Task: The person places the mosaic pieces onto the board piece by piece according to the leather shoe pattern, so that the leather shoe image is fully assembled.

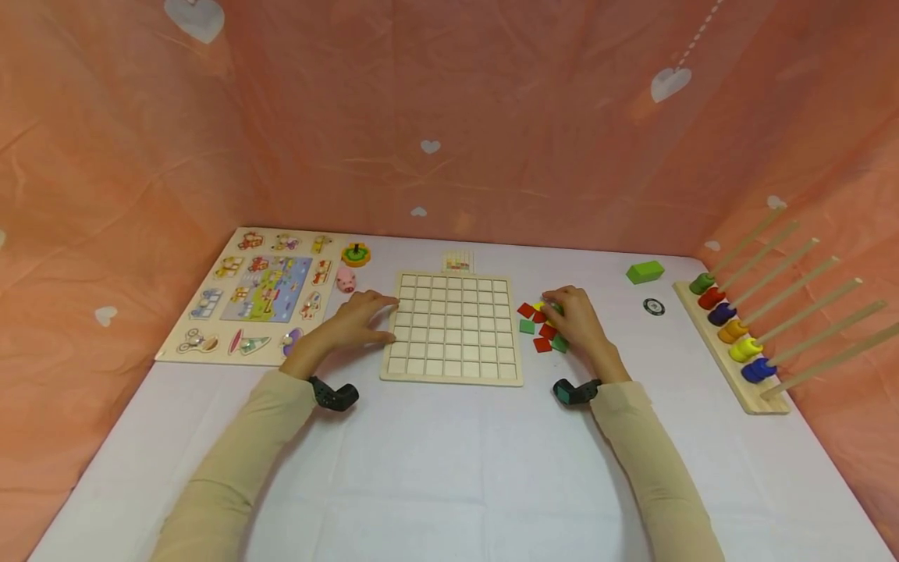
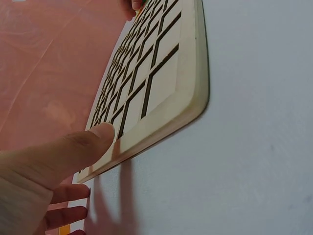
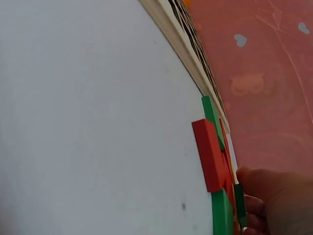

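Note:
A wooden grid board (image 1: 452, 382) lies in the middle of the table. My left hand (image 1: 354, 321) is at its left edge, fingers spread and relaxed; in the left wrist view the thumb (image 2: 93, 139) overlaps the board's rim. Right of the board, several red, green and yellow square tiles lie in a loose cluster, among them a red tile (image 1: 542, 344) and a green tile (image 1: 527, 326). Over this cluster, my right hand (image 1: 577, 318) pinches a dark green tile (image 3: 240, 204) between thumb and fingers. The hand hides part of the pile.
Behind the board lies a small pattern card (image 1: 458, 261). A picture puzzle board (image 1: 211, 353), a pink pig (image 1: 346, 279) and a green-and-yellow round toy (image 1: 356, 254) are on the left. To the right are a green block (image 1: 644, 272), a round chip (image 1: 654, 307) and a peg stand (image 1: 771, 404).

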Demonstrator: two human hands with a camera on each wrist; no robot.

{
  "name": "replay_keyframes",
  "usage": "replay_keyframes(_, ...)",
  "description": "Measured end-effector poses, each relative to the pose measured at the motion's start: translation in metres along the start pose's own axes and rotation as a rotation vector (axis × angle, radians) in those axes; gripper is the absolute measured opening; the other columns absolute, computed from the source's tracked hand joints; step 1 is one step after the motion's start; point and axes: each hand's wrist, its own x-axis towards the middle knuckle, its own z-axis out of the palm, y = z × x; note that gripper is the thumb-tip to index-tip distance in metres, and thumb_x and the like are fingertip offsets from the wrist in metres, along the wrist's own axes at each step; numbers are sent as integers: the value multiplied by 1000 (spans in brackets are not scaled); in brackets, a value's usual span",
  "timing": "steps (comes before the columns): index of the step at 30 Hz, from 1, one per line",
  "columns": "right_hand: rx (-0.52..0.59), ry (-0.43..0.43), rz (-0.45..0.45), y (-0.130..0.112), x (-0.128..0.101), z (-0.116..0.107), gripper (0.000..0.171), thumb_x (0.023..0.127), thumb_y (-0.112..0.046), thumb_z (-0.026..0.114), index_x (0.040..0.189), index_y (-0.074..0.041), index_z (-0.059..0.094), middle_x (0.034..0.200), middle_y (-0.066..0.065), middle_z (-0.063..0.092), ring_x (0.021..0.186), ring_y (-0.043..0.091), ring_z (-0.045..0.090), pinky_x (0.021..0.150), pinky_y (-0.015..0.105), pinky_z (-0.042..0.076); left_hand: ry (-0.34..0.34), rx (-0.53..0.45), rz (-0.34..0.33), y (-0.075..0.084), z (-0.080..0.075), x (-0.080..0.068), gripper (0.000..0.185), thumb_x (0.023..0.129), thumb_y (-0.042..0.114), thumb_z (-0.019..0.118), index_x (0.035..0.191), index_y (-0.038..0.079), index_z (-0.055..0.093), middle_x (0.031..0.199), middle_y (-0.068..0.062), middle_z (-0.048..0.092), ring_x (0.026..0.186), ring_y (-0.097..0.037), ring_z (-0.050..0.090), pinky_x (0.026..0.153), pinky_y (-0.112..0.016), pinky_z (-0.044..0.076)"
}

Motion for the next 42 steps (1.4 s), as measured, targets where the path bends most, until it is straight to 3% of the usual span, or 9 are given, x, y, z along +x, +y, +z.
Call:
replay_keyframes(15,26,16,56,0,0,4,27,88,-16,63,106,4,66,108,22,57,104,35,45,93,47,40,-45,41,-22,-1,2,2,62,80,28,72,133,5,51,124,-20,46,114,-39,39,93,-55,32)
replay_keyframes(22,94,14,68,-2,0,2,25,87,-13,64,105,3,60,102,21,59,98,33,46,91,46,41,-46,52,-22,-1,3,1,62,81,28,71,133,4,50,124,-21,46,115,-40,38,93,-56,32)
replay_keyframes(27,183,42,27,-6,1,3,19,85,-8,66,97,4,57,93,21,63,88,33,55,84,45,45,-63,62,-32,-1,4,1,63,81,29,71,135,4,48,126,-21,45,116,-39,38,94,-56,32)
replay_keyframes(34,260,83,1,-23,5,6,18,85,-10,67,94,2,57,91,18,64,87,30,61,77,40,51,-72,55,-39,0,3,-1,64,81,30,71,135,4,48,127,-20,44,117,-40,37,94,-58,31)
replay_keyframes(42,334,-5,-79,-51,8,15,15,87,-8,64,96,-1,55,90,15,66,73,22,58,60,24,44,-78,50,-46,0,3,-1,64,82,30,70,136,4,47,129,-21,43,120,-40,35,96,-59,30)
